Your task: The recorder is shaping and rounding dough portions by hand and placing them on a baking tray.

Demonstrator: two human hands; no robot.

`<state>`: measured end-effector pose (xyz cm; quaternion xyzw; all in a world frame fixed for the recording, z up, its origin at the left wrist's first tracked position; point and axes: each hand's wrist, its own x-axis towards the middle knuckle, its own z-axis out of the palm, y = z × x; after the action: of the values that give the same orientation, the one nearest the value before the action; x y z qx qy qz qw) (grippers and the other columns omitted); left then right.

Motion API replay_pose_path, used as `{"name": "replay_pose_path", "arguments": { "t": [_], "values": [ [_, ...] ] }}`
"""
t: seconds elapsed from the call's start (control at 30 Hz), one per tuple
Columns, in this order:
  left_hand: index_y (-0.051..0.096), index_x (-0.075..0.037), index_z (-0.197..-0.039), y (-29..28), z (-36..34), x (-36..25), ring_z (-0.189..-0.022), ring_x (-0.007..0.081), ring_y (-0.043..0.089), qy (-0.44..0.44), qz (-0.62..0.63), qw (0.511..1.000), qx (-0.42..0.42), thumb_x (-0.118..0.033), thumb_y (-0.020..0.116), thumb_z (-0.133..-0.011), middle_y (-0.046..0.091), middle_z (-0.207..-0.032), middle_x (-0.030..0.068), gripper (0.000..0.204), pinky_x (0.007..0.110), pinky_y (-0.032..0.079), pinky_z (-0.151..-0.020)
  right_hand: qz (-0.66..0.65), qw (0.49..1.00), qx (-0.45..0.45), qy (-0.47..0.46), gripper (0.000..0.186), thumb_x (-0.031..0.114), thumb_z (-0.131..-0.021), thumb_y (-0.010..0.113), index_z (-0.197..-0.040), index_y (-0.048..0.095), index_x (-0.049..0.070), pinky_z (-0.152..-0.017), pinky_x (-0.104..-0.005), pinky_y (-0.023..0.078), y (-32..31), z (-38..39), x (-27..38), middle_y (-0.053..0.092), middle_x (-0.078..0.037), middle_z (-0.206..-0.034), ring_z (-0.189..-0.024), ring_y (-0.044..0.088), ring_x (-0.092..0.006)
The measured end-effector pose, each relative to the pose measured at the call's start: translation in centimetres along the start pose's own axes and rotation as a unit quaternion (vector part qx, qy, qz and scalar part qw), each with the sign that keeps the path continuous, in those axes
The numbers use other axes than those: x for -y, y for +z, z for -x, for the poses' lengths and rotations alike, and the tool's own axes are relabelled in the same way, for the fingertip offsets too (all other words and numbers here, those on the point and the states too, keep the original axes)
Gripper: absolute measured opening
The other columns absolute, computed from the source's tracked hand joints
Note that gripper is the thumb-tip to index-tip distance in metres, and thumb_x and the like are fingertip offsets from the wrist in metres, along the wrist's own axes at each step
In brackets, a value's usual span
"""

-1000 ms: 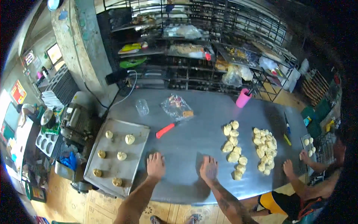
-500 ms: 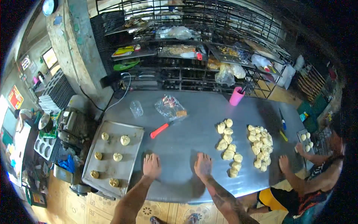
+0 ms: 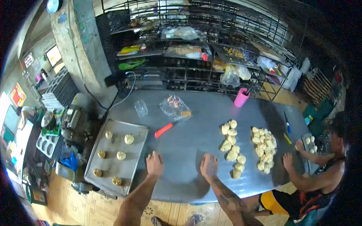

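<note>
My left hand lies palm down on the grey metal table, just right of a baking tray holding several shaped dough pieces. My right hand rests palm down, left of a column of pale dough balls; a larger cluster sits farther right. Both hands have fingers outstretched or slightly bent; nothing shows in either, though their undersides are hidden. Beyond them lie a red-handled knife, a plastic bag with small contents and a clear plastic container.
At right a co-worker reaches toward a small tray with dough pieces, near a blue-handled knife. A pink cup stands at the back before metal racks. Stacked pans and a machine flank the left.
My hands shift slightly on the tabletop, the left one's fingers drawing a little together. The co-worker at right has leaned farther in, the head now showing, and moved both hands slightly.
</note>
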<state>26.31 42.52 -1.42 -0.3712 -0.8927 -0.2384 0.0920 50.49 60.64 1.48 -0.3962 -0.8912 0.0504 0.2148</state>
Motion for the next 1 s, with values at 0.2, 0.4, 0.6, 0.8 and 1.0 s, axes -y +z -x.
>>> {"name": "replay_pose_path", "arguments": {
  "t": [0.2,0.4,0.6,0.8,1.0],
  "values": [
    [0.058,0.001,-0.106,-6.0,8.1,3.0,-0.090,0.0414,0.059,0.127,0.082,0.984,0.090,-0.011,0.059,-0.090,0.062,-0.092,0.0214,0.020,0.052,0.047,-0.080,-0.092,0.992,0.061,-0.065,0.028,0.008,-0.081,0.065,-0.108,0.060,0.007,-0.085,-0.0459,0.046,-4.3,10.2,-3.7,0.065,-0.013,-0.100,-0.092,0.061,-0.0356],
    [0.056,-0.001,-0.101,0.0,0.4,1.2,-0.088,0.0405,0.058,0.013,0.002,1.000,0.013,-0.011,0.058,-0.090,0.063,-0.092,0.0205,0.014,0.049,0.044,-0.080,-0.096,0.991,-0.041,-0.082,0.027,0.007,-0.080,0.065,-0.107,0.060,0.007,-0.083,-0.0454,0.046,0.2,0.1,-1.0,0.065,-0.012,-0.099,-0.090,0.061,-0.0355],
    [0.056,-0.001,-0.097,-1.0,5.0,2.3,-0.083,0.0420,0.055,0.021,0.166,0.982,0.089,-0.011,0.063,-0.085,0.059,-0.090,0.0201,0.017,0.051,0.045,-0.077,-0.130,0.988,0.037,-0.080,0.030,0.006,-0.081,0.066,-0.110,0.059,0.005,-0.083,-0.0456,0.047,-1.7,5.2,0.0,0.063,-0.012,-0.098,-0.090,0.060,-0.0348],
    [0.056,-0.004,-0.088,-0.4,1.2,2.3,-0.078,0.0416,0.052,0.124,0.025,0.992,0.000,-0.008,0.062,-0.083,0.055,-0.087,0.0191,0.009,0.053,0.045,-0.072,-0.087,0.994,0.013,-0.073,0.035,0.006,-0.078,0.069,-0.111,0.059,0.006,-0.084,-0.0471,0.045,-1.3,2.5,-1.3,0.063,-0.010,-0.096,-0.089,0.059,-0.0342],
    [0.057,-0.003,-0.092,4.3,-5.0,-0.9,-0.080,0.0406,0.055,0.064,0.085,0.992,-0.072,-0.006,0.063,-0.083,0.057,-0.086,0.0195,0.012,0.052,0.045,-0.073,-0.052,0.998,-0.046,-0.004,0.034,0.006,-0.077,0.069,-0.109,0.060,0.007,-0.083,-0.0471,0.045,2.8,-2.9,1.5,0.064,-0.009,-0.097,-0.089,0.059,-0.0321]
  ]
}}
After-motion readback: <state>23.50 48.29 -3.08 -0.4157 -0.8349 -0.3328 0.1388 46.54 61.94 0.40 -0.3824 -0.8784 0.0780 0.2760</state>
